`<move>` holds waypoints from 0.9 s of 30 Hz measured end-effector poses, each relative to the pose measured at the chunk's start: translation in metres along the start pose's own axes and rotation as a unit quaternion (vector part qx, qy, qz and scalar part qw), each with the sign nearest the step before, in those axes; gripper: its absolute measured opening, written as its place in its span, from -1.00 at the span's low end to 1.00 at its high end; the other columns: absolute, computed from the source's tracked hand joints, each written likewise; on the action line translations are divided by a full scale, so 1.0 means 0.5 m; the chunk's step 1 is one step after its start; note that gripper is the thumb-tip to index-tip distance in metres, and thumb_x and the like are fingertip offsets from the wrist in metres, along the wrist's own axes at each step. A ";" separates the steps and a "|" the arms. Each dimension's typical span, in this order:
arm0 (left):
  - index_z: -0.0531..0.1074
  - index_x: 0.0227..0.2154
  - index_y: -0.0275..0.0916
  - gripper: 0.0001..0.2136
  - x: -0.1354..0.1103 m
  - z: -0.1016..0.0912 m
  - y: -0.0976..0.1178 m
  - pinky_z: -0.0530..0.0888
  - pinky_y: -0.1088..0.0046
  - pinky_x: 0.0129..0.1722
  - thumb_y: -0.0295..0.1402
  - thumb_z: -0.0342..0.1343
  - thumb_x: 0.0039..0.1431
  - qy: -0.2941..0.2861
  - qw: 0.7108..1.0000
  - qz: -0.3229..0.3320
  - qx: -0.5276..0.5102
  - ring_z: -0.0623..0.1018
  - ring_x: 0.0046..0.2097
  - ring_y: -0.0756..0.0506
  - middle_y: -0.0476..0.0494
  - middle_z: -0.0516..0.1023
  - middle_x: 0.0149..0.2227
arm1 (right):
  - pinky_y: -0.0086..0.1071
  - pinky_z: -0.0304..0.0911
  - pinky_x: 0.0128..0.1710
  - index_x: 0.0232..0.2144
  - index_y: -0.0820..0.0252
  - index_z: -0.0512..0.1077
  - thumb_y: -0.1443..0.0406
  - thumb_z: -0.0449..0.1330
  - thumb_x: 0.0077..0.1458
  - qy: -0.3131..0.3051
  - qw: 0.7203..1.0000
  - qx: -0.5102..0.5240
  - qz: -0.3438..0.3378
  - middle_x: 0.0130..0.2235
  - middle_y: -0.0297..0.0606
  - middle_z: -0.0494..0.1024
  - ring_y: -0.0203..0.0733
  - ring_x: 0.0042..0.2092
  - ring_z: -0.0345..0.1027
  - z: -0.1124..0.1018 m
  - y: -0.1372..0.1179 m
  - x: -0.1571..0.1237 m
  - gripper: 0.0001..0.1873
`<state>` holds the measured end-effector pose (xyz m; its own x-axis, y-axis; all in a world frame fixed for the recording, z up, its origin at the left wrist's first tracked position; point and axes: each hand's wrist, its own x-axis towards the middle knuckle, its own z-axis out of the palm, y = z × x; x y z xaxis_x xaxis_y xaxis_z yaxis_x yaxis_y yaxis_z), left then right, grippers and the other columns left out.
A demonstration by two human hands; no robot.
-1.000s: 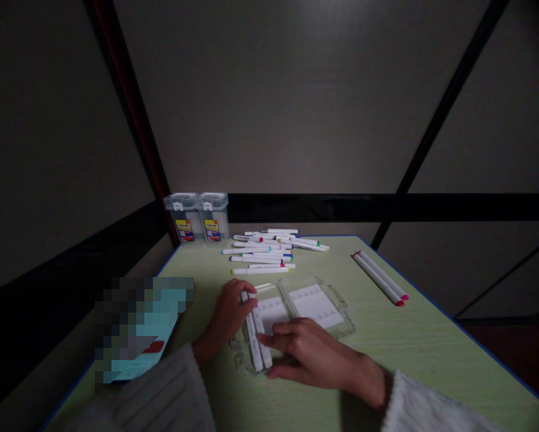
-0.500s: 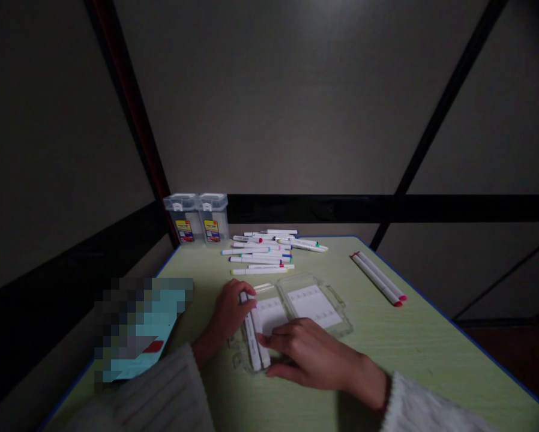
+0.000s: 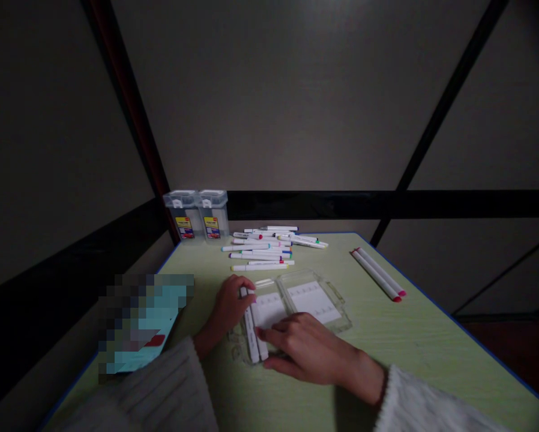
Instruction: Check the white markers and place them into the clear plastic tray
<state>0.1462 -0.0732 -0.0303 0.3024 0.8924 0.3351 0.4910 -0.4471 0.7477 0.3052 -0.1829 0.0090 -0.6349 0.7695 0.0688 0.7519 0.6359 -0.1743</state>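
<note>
At a green-topped table (image 3: 431, 342), our L hand (image 3: 231, 303) has thumb & fingers bent over the far ends of two white markers (image 3: 251, 337), apparently pinching them, while our R hand (image 3: 312, 348) rests index fingertip against the right marker's side, thumb spread apart just beside the near end; whether that thumb touches, we can't tell. The pair lies side by side along the left edge of an open clear plastic case (image 3: 347, 324). We'd judge it early on: two markers in, case not yet shut, the white marked insert (image 3: 317, 300) in its right half mostly uncovered, w/ a loose marker pile (image 3: 255, 256) and a red-ended marker pair (image 3: 375, 275) lying outside. Long axis of our two runs approx. front to back, near ends angled slightly R. Near ends show white; far ends are under our L hand, so we can't tell which way the tips point. Two lidded plastic tubs (image 3: 213, 228) stand side by side at the far L corner.
</note>
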 end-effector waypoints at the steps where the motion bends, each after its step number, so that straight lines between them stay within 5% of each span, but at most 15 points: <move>1: 0.36 -0.55 -0.23 -0.86 0.000 0.000 0.000 0.38 0.37 -0.18 -0.60 0.06 -0.22 0.002 1.000 0.000 -0.001 0.43 -0.28 -0.06 0.00 0.41 -0.43 | -0.36 0.19 -0.35 -0.04 0.24 0.34 0.13 0.00 0.17 -0.001 1.000 0.000 0.000 -0.30 -0.15 0.58 -0.12 -0.28 0.46 -0.001 0.000 0.000 -0.60; 27: 0.37 -0.53 -0.25 -0.85 0.003 -0.006 0.012 0.39 0.33 -0.16 -0.59 0.09 -0.25 0.007 1.000 -0.005 -0.025 0.44 -0.27 -0.08 -0.02 0.42 -0.42 | -0.33 0.16 -0.41 0.00 0.24 0.30 0.14 0.00 0.17 -0.019 0.999 -0.034 0.025 -0.36 -0.15 0.58 -0.09 -0.34 0.47 0.001 -0.011 0.002 -0.58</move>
<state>0.1470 -0.0740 -0.0236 0.2865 0.8979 0.3343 0.4529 -0.4344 0.7786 0.3003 -0.1856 0.0094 -0.6017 0.7983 0.0247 0.7922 0.6005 -0.1086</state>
